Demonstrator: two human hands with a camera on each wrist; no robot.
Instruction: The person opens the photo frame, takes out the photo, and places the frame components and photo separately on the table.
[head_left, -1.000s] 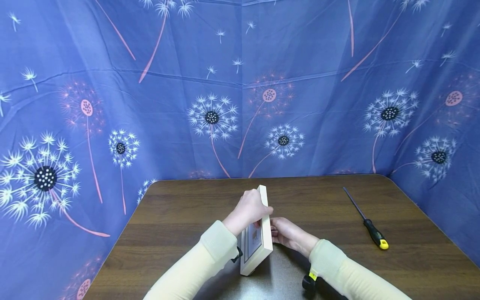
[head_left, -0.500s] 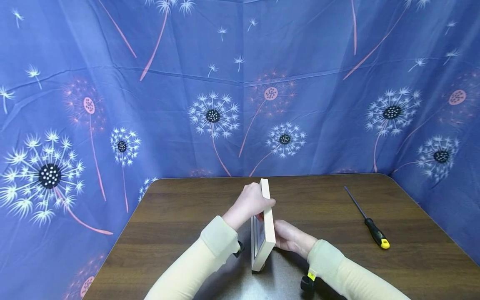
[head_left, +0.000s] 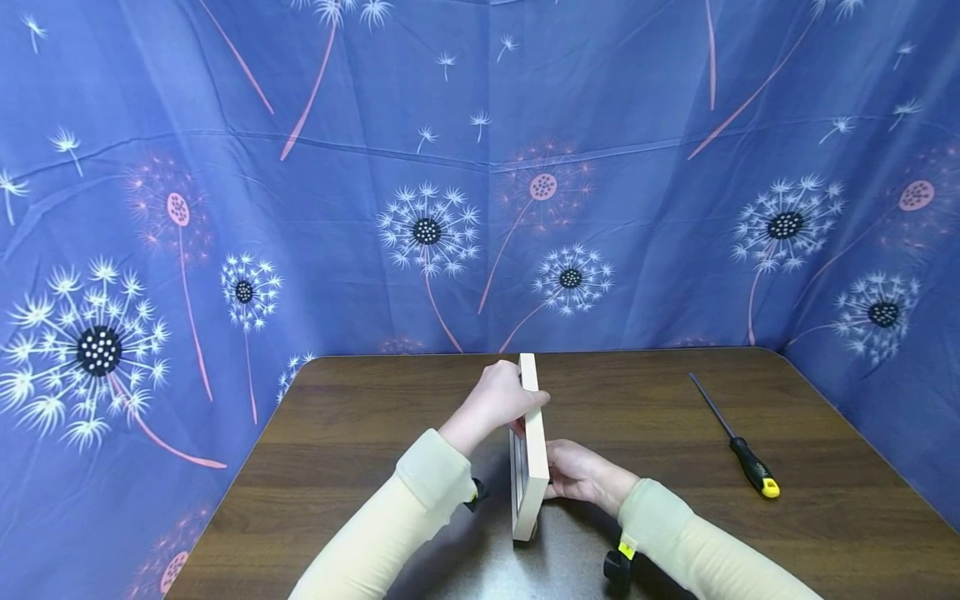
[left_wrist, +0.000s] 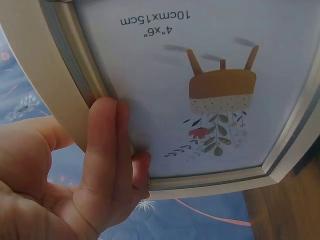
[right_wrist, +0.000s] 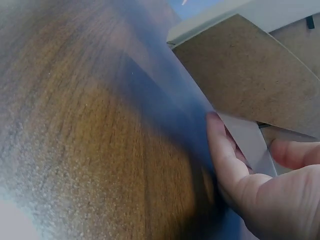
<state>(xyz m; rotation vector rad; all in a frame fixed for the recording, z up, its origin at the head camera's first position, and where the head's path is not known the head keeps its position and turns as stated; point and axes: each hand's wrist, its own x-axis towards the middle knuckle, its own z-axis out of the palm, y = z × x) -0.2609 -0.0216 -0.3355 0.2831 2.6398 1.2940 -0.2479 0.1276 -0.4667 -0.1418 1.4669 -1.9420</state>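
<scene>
A cream picture frame (head_left: 531,454) stands nearly edge-on above the table, its front turned left. Printed on its insert (left_wrist: 150,100) are a plant in a brown pot and the size lettering, upside down in the left wrist view. My left hand (head_left: 501,398) grips the frame's upper edge, thumb on one side and fingers over the front. Lower down, my right hand (head_left: 581,473) holds another edge, fingers (right_wrist: 225,150) along the outer rim and thumb at the back. The brown backing board (right_wrist: 240,70) shows there, with a flap lying at an angle across it.
To the right on the wooden table (head_left: 360,433) lies a screwdriver (head_left: 738,446) with a black and yellow handle. A blue dandelion-print cloth (head_left: 337,208) hangs behind the table. Black wrist devices sit under both sleeves.
The frame has shifted slightly right and turned more edge-on, so its front shows less in the head view. Both hands have stayed on it. The screwdriver has stayed in place.
</scene>
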